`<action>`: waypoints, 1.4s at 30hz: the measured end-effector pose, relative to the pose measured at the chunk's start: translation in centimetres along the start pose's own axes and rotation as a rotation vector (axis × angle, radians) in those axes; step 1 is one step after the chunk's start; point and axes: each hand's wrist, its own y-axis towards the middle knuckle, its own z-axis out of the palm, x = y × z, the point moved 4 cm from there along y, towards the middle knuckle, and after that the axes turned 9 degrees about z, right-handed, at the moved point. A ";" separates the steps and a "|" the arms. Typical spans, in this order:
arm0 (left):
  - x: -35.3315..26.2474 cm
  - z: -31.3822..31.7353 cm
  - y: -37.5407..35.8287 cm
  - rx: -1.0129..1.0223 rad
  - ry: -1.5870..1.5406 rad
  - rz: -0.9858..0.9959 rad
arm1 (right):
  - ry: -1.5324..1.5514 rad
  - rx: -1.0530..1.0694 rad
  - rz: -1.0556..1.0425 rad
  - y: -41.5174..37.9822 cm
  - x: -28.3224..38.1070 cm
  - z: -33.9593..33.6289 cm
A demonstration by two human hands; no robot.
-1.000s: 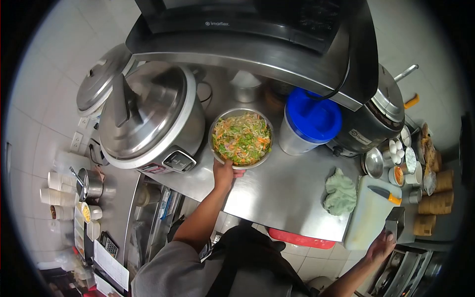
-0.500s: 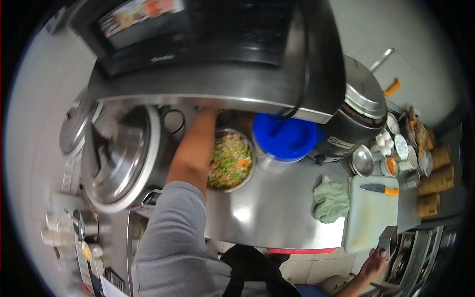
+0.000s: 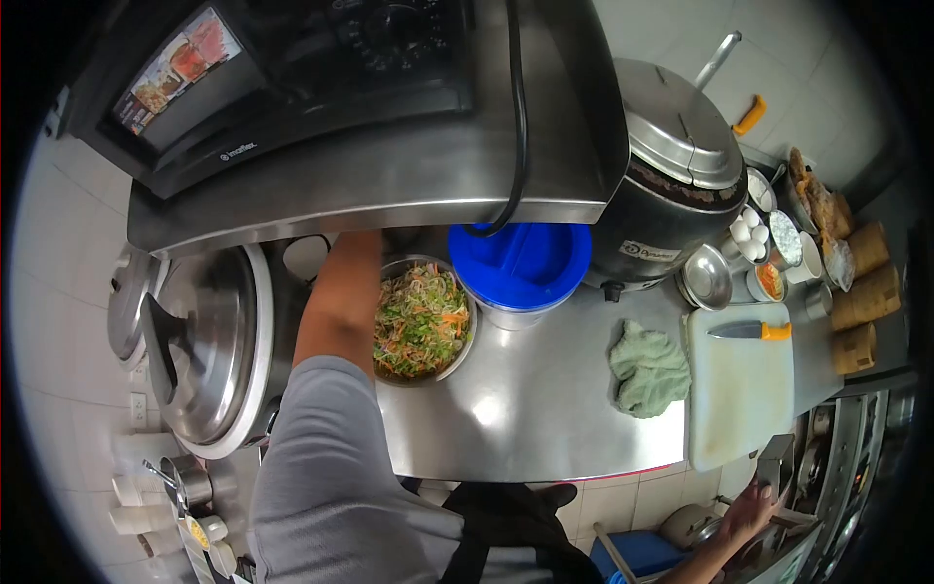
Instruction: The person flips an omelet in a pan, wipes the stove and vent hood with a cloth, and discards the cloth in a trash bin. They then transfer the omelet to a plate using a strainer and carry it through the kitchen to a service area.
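Observation:
My left forearm [image 3: 336,297], in a grey sleeve, reaches in under the metal shelf, which hides my left hand completely. Right beside the forearm stands a metal bowl [image 3: 474,336] filled with shredded vegetables [image 3: 420,316], green, white and orange. A container with a blue lid [image 3: 520,263] is close to the bowl, partly beneath the shelf. At the lower right, past the counter's edge, my right hand [image 3: 752,511] is closed around a flat-sided grey metal piece [image 3: 775,462]; its exact kind cannot be made out.
A microwave [image 3: 321,88] fills the upper left above the counter [image 3: 545,419]. Left stands a large lidded cooker [image 3: 209,341]; right, a black soup warmer [image 3: 671,204]. A green cloth [image 3: 649,370], a cutting board [image 3: 739,399] with a knife [image 3: 749,331], and eggs [image 3: 749,234] line the right.
The view has shifted, so the microwave, bowl and blue-lidded container appear further left. My left arm stays under the shelf, and my right hand still grips the metal piece, now tilted differently.

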 end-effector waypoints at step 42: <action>-19.6 -22.4 -22.5 -0.472 -1.547 -0.316 | 0.379 -0.173 0.018 -0.2 1.2 -5.4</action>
